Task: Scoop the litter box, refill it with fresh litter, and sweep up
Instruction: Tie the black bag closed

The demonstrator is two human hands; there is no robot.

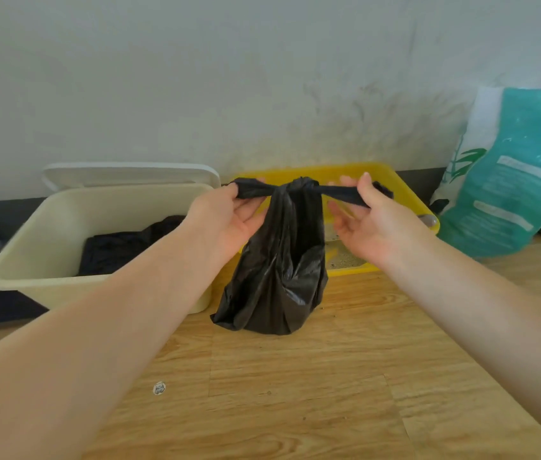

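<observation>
Hands meet over a black trash bag (275, 260) whose base rests on the wooden floor (328, 376), just in front of the yellow litter box (391, 180). The bag's neck is drawn into a knot (299, 186) at the top, with one tail pulled out to each side. The left hand (229, 215) pinches the left tail between thumb and curled fingers (250, 205), palm turned upward. The right hand (367, 217) pinches the right tail under its thumb, and its other fingers (340, 210) lie loosely spread beneath the strip. Both tails run level and taut from the knot.

The yellow litter box sits against the wall (196, 78), mostly hidden behind the bag; a patch of sandy litter (342, 257) shows at its near right corner. A grey object at its right rim may be a scoop handle, though too little shows to be sure. To the left stands a cream bin (40, 257) with its lid (129, 174) tipped back against the wall and a dark liner inside. A teal litter bag (521, 174) leans against the wall at the right.
</observation>
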